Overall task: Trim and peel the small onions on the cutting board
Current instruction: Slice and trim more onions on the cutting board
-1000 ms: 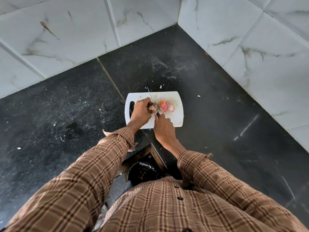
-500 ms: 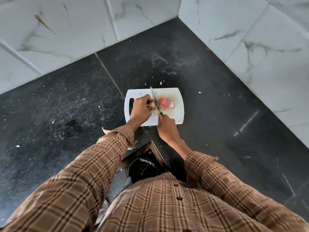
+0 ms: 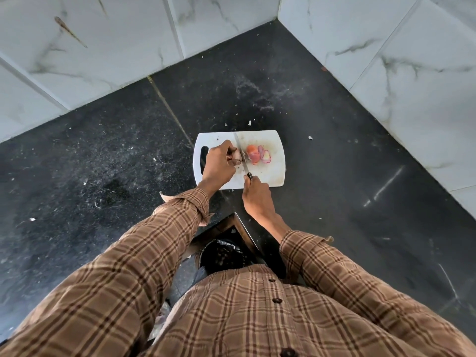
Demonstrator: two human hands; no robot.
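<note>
Head view: our left hand [image 3: 219,164] pinches a small onion [image 3: 237,157], right hand [image 3: 255,194] grips the knife [image 3: 242,157]. We judge it light, firm and slippery-skinned, best held at its 9 o'clock end, clear of the blade.

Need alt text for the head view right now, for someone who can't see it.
On a white cutting board on a dark counter, the left hand holds a small onion while the right hand grips a knife whose blade lies against it. Pink onion pieces lie right of the blade; plaid sleeves fill the foreground.
</note>
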